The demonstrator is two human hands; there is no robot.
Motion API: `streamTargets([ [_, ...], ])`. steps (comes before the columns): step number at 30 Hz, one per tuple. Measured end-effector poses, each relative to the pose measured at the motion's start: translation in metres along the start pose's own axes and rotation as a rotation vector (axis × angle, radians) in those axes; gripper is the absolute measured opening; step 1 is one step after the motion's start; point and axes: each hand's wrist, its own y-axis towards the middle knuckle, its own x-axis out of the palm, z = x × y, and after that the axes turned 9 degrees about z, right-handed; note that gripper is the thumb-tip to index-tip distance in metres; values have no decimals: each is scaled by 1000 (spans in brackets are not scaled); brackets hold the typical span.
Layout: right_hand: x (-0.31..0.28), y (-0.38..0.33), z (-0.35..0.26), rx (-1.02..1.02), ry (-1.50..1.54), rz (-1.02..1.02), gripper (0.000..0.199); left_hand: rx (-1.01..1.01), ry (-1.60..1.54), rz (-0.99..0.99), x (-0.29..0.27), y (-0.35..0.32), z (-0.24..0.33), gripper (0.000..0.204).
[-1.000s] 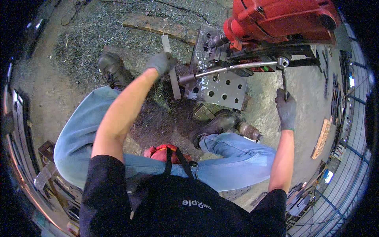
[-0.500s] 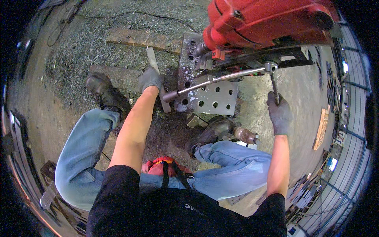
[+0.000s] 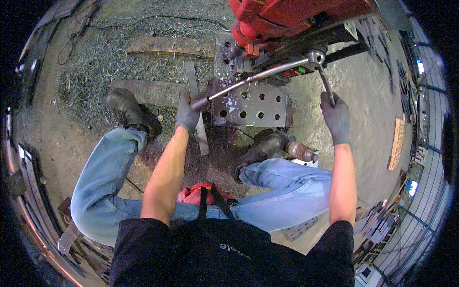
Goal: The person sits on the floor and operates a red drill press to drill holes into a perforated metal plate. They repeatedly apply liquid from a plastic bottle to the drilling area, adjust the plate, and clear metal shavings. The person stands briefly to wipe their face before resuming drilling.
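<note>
Right hand, gloved in grey, is wrapped tight round the end of a short dark feed handle that runs up to a shiny hub on the side of the red magnetic drill. That fist gives leverage on the hub from a spot clear of the cutter. Over to the left hand, gloved too, fingers curled shut over the black grip at the end of a long chrome lever that sweeps up to the same hub. The two arms are spread wide, one on each spoke.

Under the drill sits the workpiece, a grey steel plate with rows of round holes, lying flat on the ground right below the machine's nose. A narrow flat bar passes under the left hand beside the plate. Boots are planted close: one by a rusty steel strip, the other just short of the plate, knees wide in blue jeans. Metal swarf carpets the floor at upper left.
</note>
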Motion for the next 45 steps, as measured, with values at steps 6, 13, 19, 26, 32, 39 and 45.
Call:
streamTargets([
  [6,-7,-1,-5,-13,-42,-37,43,-228,-289,-279,3,-43,59,35],
  [13,-6,0,1,-27,-88,10,50,-32,398,-148,40,-81,93,51],
  [19,-2,1,-5,43,41,-61,44,-126,503,-222,52,-59,92,47],
  [26,10,0,18,123,160,-20,43,-43,621,-263,67,-38,87,50],
  [32,9,-4,7,141,265,0,39,211,357,40,72,-16,75,24],
  [39,11,-4,14,174,289,-7,26,-227,416,156,13,19,118,32],
  [45,4,-8,-5,164,200,-55,40,-17,330,-99,11,-28,81,50],
])
